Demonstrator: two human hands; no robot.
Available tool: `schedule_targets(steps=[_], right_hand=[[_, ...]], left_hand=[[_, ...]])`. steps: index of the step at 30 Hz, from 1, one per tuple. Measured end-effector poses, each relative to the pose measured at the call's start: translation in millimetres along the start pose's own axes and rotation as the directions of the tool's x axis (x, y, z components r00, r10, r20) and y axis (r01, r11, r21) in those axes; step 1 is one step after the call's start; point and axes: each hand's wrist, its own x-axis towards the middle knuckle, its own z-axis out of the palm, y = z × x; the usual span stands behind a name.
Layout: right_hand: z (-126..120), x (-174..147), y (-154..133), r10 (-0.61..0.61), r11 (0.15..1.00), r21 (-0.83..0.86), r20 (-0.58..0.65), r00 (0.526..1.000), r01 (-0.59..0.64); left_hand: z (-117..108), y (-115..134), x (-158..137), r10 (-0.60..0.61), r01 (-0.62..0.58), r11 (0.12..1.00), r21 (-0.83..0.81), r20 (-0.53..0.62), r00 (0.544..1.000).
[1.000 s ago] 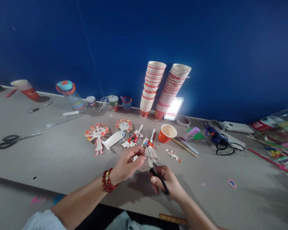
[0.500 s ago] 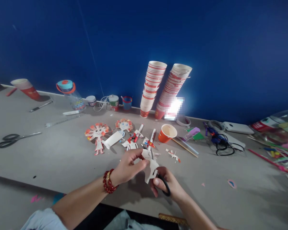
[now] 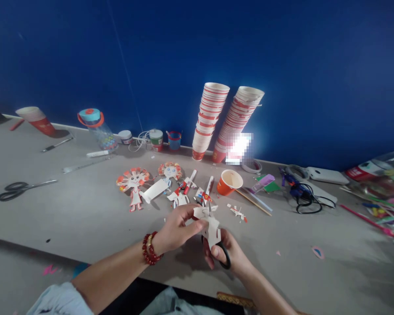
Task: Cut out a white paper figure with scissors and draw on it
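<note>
Between thumb and fingers, my left hand pinches a white paper cutout above the table. My right hand grips black-handled scissors, thumb and fingers at the loops. Their blades point away from me and show past the paper's far edge, slightly apart; the paper hides the middle of the scissors. Just beyond my hands lie white and red paper scraps, two markers and an orange paper cup. Left of these lie two paper dolls, one with a red-and-white frilled head, the other with a blue-drawn face.
Two tall stacks of paper cups lean near the blue wall. A second pair of scissors lies at left, near a clear bottle. At right are a cord, tape rolls and a bag of craft bits.
The paper has turned in my left hand, and the scissor blades now show more openly beyond its far edge. My right hand has shifted slightly left.
</note>
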Motion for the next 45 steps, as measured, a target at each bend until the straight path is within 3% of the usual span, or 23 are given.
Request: schedule_targets(steps=[45], right_hand=[[-3.4,-1.0,8.9,0.005,0.997,-0.071,-0.034,0.999,-0.008]], left_hand=[[-2.5,2.8,0.7,-0.017,0.018,1.0,-0.025,0.013,1.0]])
